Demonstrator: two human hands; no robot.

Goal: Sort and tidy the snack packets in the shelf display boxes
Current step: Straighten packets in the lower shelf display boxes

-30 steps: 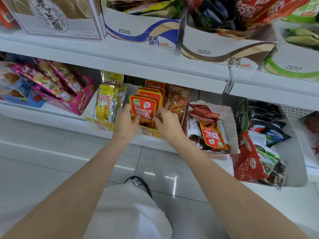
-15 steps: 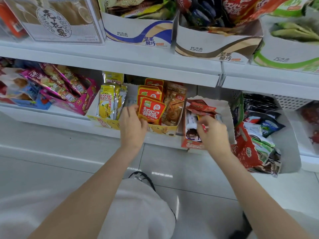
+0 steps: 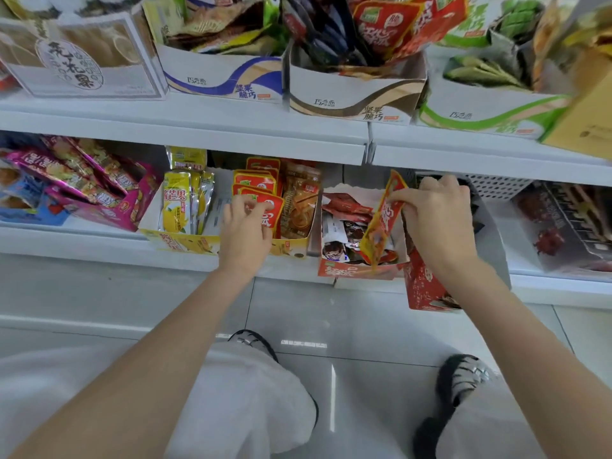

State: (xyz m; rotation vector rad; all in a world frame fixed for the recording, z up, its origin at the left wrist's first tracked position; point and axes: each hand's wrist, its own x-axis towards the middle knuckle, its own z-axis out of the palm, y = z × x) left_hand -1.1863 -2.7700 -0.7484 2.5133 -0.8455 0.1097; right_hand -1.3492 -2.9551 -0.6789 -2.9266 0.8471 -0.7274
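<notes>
The red-and-yellow snack packet [image 3: 381,223] you are handling stands tilted over the red display box [image 3: 359,269] on the lower shelf [image 3: 99,241], its top corner raised toward the shelf edge above and its lower end down among the loose dark and red packets heaped in that box. Your right hand [image 3: 437,223] pinches the packet's upper edge, fingers curled round it from the right. Your left hand [image 3: 246,231] sits at the front of the yellow display box [image 3: 185,241] just to the left, fingers curled against the foremost red packet [image 3: 270,210] in a row of upright red packets; whether it truly grips that packet you cannot tell, as the hand hides the contact. In the same yellow box, yellow mango packets [image 3: 177,207] stand at the left and brown packets [image 3: 299,207] at the right. Further left lies a pink box [image 3: 99,212] of purple packets. The upper shelf [image 3: 198,134] carries white boxes crammed with mixed packets. Below, your sandalled feet rest on the pale tiled floor [image 3: 364,326].
</notes>
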